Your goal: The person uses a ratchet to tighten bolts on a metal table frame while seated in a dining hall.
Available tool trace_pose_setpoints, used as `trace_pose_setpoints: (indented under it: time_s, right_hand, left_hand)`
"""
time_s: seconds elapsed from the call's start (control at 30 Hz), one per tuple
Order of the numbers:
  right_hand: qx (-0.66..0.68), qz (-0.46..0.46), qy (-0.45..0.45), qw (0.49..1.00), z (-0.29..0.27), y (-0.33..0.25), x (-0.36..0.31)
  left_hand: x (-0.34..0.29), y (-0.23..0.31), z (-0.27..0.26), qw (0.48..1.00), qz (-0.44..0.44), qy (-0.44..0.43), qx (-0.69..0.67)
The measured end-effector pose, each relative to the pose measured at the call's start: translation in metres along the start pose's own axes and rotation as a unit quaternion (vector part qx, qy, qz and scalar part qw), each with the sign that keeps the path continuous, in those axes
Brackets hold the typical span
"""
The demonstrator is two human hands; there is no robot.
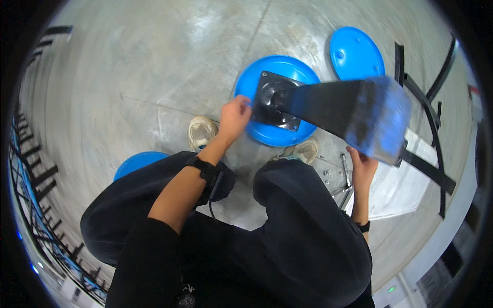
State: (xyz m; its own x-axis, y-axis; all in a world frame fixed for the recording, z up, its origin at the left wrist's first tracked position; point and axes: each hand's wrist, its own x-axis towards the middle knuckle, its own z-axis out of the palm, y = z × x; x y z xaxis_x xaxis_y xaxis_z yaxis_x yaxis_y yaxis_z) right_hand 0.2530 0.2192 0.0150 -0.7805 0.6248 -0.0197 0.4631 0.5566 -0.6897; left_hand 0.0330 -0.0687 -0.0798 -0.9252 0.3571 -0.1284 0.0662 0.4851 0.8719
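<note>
A blue round disc (277,137) lies on the floor between my shoes. On it rests a black square metal plate (264,84) with bolts at its corners. A black post (323,102) extends from the plate toward a blurred blue-and-black block (382,120) at its right end. My left hand (236,118) is at the plate's left edge, its fingers curled together; whatever they pinch is too small to make out. Just below the block is my right hand (362,167), with curled fingers. The block partly covers it, and I cannot tell whether they touch.
Wrenches (345,172) and several small nuts or bolts (326,174) lie near my right knee. Another blue disc (357,54) is at the far right, and a third (138,161) is partly behind my left knee. Black bars (426,97) lie at right, near a white sheet (405,192).
</note>
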Motion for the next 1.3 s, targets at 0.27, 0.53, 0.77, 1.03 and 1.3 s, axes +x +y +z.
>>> trace_pose_setpoints:
  time_s: [0.27, 0.53, 0.77, 1.03, 1.3]
  right_hand:
    - [-0.050, -0.058, -0.340, 0.937, 0.105, -0.093, 0.172]
    - [0.027, -0.058, -0.504, 0.861, 0.177, -0.097, 0.218]
    - [0.037, -0.093, -0.538, 0.837, 0.212, -0.094, 0.213]
    - [-0.079, -0.278, -0.532, 0.796, 0.215, -0.103, 0.225]
    - [-0.100, -0.379, -0.565, 0.726, 0.223, -0.106, 0.231]
  left_hand:
    - [0.024, 0.018, 0.013, 0.986, 0.005, 0.017, 0.164]
    - [0.039, -0.004, 0.033, 0.959, 0.144, -0.043, 0.241]
    - [0.041, -0.010, 0.036, 0.947, 0.140, -0.067, 0.281]
    - [0.041, -0.012, 0.040, 0.949, 0.135, -0.046, 0.281]
    - [0.042, -0.014, 0.043, 0.945, 0.138, -0.046, 0.294]
